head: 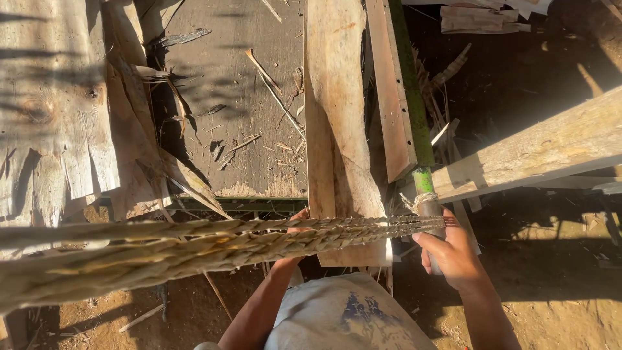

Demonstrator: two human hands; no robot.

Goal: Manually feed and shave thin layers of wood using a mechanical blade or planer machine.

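Braided cords (214, 243): dry, straw-coloured plaited fibre, coarse and scaly; several strands run side by side from lower left to the pole.
Pole (414, 123): round green cane, cords tied at its lower grey end.
Planks (337, 116): rough, splintered, weathered wood.
Right hand (450, 253): fingers closed around pole's end.
Left hand (295, 227): mostly hidden behind cords; finger state cannot tell.

Low, warm sunlight rakes in from the left, gilding the plank tabletop (233, 97) and the braided straw bundle (194, 243). Deep shadow swallows the upper right ground (518, 71) (detail there is lost). The near end of the bundle is soft and blurred; the left boards glare, almost washed out.
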